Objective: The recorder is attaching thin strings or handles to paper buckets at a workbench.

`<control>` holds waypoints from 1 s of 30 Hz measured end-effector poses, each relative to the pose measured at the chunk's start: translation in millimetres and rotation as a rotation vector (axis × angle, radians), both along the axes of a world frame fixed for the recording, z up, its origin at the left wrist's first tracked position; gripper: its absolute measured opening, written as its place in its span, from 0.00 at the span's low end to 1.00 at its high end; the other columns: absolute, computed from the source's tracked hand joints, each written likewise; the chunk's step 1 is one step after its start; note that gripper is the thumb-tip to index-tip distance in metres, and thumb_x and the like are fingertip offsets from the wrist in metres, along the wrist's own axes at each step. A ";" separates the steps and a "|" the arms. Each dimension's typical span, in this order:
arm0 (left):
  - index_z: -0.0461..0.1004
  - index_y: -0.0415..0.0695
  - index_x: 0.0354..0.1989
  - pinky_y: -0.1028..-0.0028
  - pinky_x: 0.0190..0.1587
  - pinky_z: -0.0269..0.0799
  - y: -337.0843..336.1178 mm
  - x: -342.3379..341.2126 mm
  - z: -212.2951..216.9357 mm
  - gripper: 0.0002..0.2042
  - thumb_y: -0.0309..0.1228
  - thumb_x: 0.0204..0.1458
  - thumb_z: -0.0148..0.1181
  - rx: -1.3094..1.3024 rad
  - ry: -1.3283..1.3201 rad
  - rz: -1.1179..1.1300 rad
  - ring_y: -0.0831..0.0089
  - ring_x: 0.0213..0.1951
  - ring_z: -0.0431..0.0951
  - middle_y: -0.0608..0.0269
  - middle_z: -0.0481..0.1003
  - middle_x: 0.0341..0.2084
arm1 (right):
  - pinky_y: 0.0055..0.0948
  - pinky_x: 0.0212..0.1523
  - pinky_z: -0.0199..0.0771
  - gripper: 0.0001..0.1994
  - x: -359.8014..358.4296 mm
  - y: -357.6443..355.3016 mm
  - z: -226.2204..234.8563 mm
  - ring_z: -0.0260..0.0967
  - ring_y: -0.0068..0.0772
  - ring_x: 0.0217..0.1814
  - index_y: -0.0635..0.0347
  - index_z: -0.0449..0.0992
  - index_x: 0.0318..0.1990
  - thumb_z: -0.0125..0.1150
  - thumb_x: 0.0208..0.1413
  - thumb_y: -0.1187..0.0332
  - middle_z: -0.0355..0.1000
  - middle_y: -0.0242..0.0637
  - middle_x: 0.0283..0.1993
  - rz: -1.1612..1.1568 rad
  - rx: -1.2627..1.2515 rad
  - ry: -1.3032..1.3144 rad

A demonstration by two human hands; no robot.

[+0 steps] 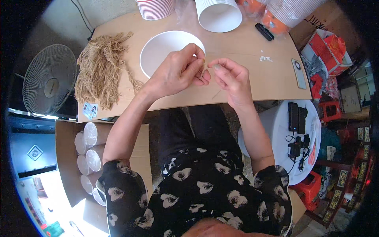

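Above the near edge of the table, my two hands are close together. My left hand (177,71) has its fingers pinched on a thin tan strand of twine (204,68), partly hidden by the fingers. My right hand (233,77), thumb and forefinger pressed together, grips the same strand just to the right. Behind my left hand stands a white bowl (152,51), its right side covered by that hand. A heap of loose tan twine (100,71) lies at the table's left end, one thicker length trailing toward my left forearm.
A white paper tub (219,17) lies on its side at the back, near stacked tubs (156,8). White scraps (265,59), a black clip-like object (264,31) and a phone-like slab (299,74) lie rightward. A fan (50,87) stands left; a round white surface (276,130) holds chargers.
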State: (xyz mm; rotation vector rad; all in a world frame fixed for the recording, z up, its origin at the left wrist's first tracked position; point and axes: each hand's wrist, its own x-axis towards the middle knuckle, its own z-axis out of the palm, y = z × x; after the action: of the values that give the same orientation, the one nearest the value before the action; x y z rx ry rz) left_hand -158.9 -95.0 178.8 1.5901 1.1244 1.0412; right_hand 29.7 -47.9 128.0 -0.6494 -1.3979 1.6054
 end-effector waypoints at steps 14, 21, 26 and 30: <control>0.59 0.35 0.41 0.72 0.32 0.82 2.2 0.1 -3.4 0.03 0.22 0.66 0.42 0.024 0.002 0.050 0.68 0.31 0.84 0.51 0.78 0.25 | 0.13 0.26 0.58 0.08 15.1 -2.4 -5.2 0.60 0.08 0.25 0.65 0.77 0.42 0.64 0.57 0.73 0.70 0.21 0.26 -0.036 0.022 -0.041; 0.59 0.40 0.43 0.76 0.31 0.81 3.4 0.2 -5.4 0.05 0.28 0.69 0.38 0.030 0.065 0.040 0.72 0.34 0.84 0.57 0.78 0.28 | 0.14 0.30 0.59 0.04 34.6 -4.2 -3.1 0.63 0.10 0.29 0.63 0.75 0.33 0.66 0.55 0.76 0.71 0.24 0.28 -0.095 0.141 -0.195; 0.59 0.40 0.43 0.76 0.31 0.81 3.2 1.1 -7.7 0.05 0.28 0.69 0.37 0.042 0.089 0.044 0.71 0.32 0.84 0.56 0.78 0.28 | 0.13 0.27 0.61 0.04 45.3 -2.3 0.7 0.62 0.09 0.26 0.63 0.76 0.32 0.67 0.55 0.75 0.71 0.24 0.27 -0.078 0.168 -0.167; 0.58 0.35 0.41 0.72 0.31 0.82 3.0 3.7 -7.7 0.03 0.23 0.67 0.41 0.081 0.061 0.055 0.68 0.28 0.83 0.52 0.78 0.23 | 0.14 0.29 0.62 0.05 49.6 -2.1 3.3 0.64 0.10 0.27 0.63 0.76 0.32 0.68 0.55 0.75 0.72 0.25 0.27 -0.061 0.114 -0.079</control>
State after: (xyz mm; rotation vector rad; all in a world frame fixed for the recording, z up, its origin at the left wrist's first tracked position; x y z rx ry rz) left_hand -155.2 -92.0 171.1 1.6731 1.1861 1.0934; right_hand 79.3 -50.0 131.3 -0.6885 -1.5011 1.4549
